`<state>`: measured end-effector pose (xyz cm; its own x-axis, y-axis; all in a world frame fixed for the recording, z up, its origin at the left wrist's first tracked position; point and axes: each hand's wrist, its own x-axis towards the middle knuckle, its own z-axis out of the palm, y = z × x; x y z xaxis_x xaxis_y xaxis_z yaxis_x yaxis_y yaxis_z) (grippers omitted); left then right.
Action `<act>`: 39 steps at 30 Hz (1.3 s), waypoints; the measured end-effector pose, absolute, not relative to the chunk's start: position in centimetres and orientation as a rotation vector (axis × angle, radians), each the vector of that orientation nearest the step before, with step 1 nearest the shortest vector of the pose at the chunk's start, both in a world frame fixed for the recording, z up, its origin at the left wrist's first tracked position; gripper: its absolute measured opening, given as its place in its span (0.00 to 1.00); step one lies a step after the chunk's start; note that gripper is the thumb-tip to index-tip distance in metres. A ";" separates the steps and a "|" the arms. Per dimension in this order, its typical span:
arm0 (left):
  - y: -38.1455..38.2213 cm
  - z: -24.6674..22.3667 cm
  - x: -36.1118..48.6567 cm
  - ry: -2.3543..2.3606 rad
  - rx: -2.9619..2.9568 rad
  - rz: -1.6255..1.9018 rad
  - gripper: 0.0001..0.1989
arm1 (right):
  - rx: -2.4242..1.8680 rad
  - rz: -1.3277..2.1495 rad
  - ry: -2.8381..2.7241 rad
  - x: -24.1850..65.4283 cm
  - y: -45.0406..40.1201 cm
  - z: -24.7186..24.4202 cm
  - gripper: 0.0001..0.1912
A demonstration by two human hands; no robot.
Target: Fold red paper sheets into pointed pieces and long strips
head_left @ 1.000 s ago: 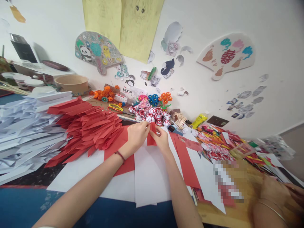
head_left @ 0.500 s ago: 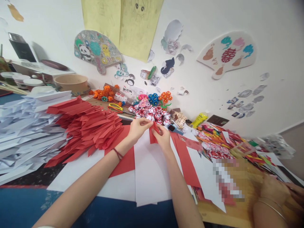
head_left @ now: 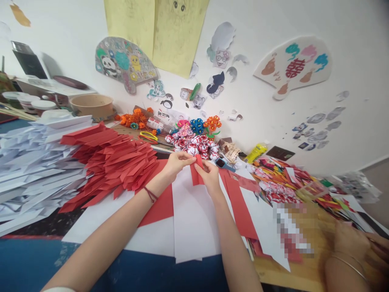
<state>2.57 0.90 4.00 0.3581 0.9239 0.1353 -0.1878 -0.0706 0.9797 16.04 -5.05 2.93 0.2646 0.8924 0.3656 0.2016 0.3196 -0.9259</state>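
A small folded strip of red paper is held up between both hands over white sheets. My left hand pinches its upper left edge, fingers pressed together. My right hand grips the strip's right side, thumb in front. Beneath and beside the hands lie larger red sheets. Left of them spreads a heap of folded red pieces, next to a heap of folded white pieces. Red-and-white paper flowers sit just behind the hands.
Another person's hand is at the lower right over a wooden board. A round tan bowl, a yellow bottle and a blue-strapped watch stand or lie toward the wall. Coloured paper scraps are piled at the right.
The red strip's top now stands more upright and looks flatter between my fingers. Both hands keep their hold and have barely moved. The view has shifted slightly.
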 end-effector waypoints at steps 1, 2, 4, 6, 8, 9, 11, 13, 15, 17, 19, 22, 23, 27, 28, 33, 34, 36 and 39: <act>1.0 3.9 2.6 0.754 1.314 1.072 0.17 | -1.176 0.656 -1.234 16.0 -5.1 3.0 0.16; 1.1 3.8 2.6 0.751 1.313 1.073 0.17 | -1.173 0.657 -1.230 16.0 -5.1 3.0 0.16; 1.1 3.8 2.6 0.737 1.305 1.087 0.16 | -1.169 0.662 -1.227 16.0 -5.1 3.1 0.16; 1.0 3.9 2.7 0.729 1.294 1.105 0.15 | -1.174 0.667 -1.223 16.0 -5.1 3.1 0.16; 0.9 3.9 2.8 0.732 1.296 1.116 0.14 | -1.190 0.660 -1.217 16.0 -5.1 3.1 0.16; 0.9 3.9 2.8 0.740 1.301 1.119 0.15 | -1.197 0.652 -1.213 16.0 -5.0 3.1 0.16; 0.8 3.9 2.9 0.760 1.314 1.124 0.15 | -1.208 0.637 -1.205 16.0 -5.0 3.0 0.16; 0.8 3.9 3.0 0.774 1.322 1.121 0.15 | -1.214 0.635 -1.200 16.1 -4.9 2.9 0.17; 0.8 3.9 3.0 0.766 1.332 1.111 0.15 | -1.220 0.634 -1.207 16.2 -4.9 2.9 0.17; 0.9 4.0 2.9 0.735 1.349 1.104 0.15 | -1.224 0.624 -1.215 16.3 -4.9 2.9 0.16; 0.9 4.1 2.9 0.717 1.371 1.108 0.15 | -1.230 0.620 -1.218 16.3 -5.0 2.9 0.16; 1.0 4.1 2.9 0.730 1.413 1.129 0.15 | -1.242 0.629 -1.220 16.3 -5.0 2.9 0.17; 1.0 4.1 2.9 0.735 1.431 1.138 0.15 | -1.245 0.631 -1.225 16.3 -5.0 2.9 0.17; 1.1 3.8 3.0 0.728 1.480 1.187 0.15 | -1.255 0.623 -1.242 16.3 -5.0 2.8 0.16; 1.1 3.7 3.0 0.727 1.490 1.195 0.14 | -1.258 0.618 -1.242 16.3 -5.0 2.8 0.16; 1.4 3.4 3.1 0.694 1.582 1.237 0.12 | -1.249 0.621 -1.241 16.5 -4.9 2.7 0.14; 1.5 3.4 3.1 0.689 1.596 1.241 0.12 | -1.250 0.620 -1.241 16.6 -4.9 2.7 0.14; 1.5 3.3 3.1 0.695 1.627 1.240 0.12 | -1.261 0.615 -1.248 16.6 -4.9 2.7 0.14; 1.6 3.3 3.1 0.724 1.709 1.240 0.11 | -1.278 0.616 -1.257 16.5 -5.0 2.8 0.14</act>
